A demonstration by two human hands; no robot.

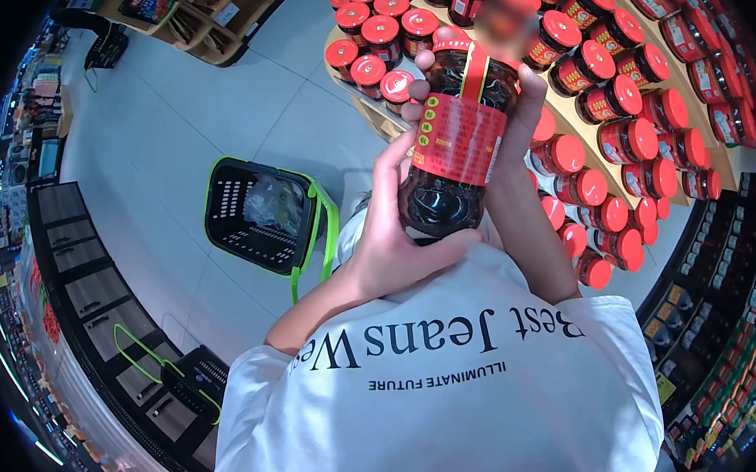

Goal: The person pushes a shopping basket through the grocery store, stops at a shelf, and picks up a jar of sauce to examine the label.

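the jar [454, 138] is already away from the display and up in front of your chest, tilted, with its red lid pointing to the far side. it is not in the basket [262, 213], which stands on the floor at the left. your left hand [387, 235] is closed around the bottom of the jar. your right hand [519, 125] is wrapped tight around the upper part, near the lid. the other red-lidded jars [630, 141] stand in rows at the far right.
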